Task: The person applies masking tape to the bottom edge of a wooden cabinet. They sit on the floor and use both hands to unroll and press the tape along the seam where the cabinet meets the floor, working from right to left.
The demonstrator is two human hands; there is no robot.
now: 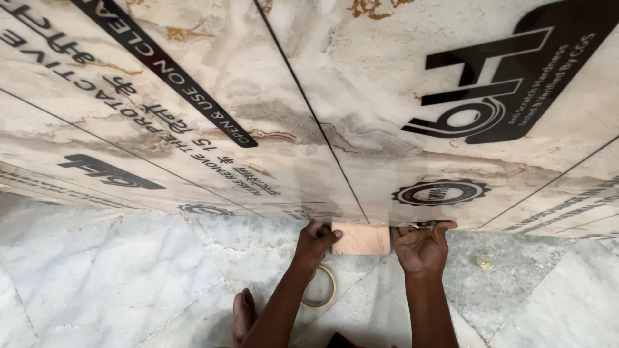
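Setting: pale marble floor (129,270); marble-print wall panels (309,109) under printed protective film fill the far side.
Wood block (361,239): I see it against the panels' lower edge, long axis running left-right.
Left hand (314,245): fingers curled, gripping the block's left end.
Right hand (422,248): fingers pressed at the block's right end and panel edge; a small metal piece shows there, kind unclear.
Nearer hand: both touch it, one per end.
Tape ring (320,287): on the floor, near the left wrist.
Bare foot (243,316): near, left.

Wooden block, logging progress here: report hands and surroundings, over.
Left hand and right hand both grip the wooden block against the tiled wall's bottom edge. Tape roll on marble floor under left wrist. Bare foot nearby.
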